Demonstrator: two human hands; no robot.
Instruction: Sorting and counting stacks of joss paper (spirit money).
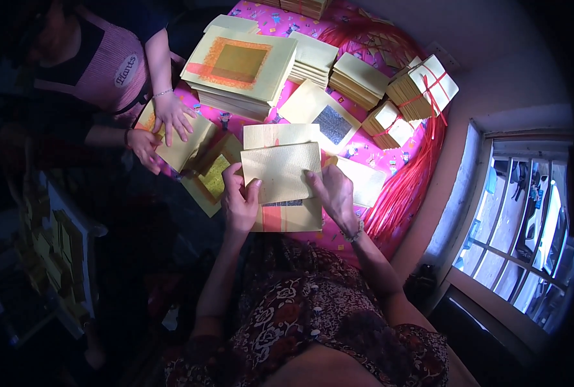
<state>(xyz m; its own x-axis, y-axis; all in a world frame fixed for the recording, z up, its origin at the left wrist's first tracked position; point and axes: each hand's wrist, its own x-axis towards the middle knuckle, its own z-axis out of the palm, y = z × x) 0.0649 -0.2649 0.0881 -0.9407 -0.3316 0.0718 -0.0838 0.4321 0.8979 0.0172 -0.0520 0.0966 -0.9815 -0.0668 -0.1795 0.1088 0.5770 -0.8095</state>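
Observation:
Between my two hands is a cream-coloured stack of paper (pixel 281 171), roughly rectangular, tilted up a little in front of me. My left hand (pixel 240 200) grips its lower left edge, thumb on the near face. At the right edge, my right hand (pixel 334 193) pinches it with the thumb in front. Below and behind it lies a larger paper sheet (pixel 300 221) with a red stripe and a dark silvery patch, partly covered. Another pale sheet (pixel 280 133) shows just beyond the held stack. How many sheets I hold cannot be made out.
A pink patterned tablecloth (pixel 225 119) bears a tall pile of papers (pixel 235 64) with orange-and-gold patches. Paper bundles (pixel 423 87) tied with red string and loose red strands (pixel 400 200) lie right. At left, a co-worker's hands (pixel 171 119) press papers. A barred window (pixel 516 219) is right.

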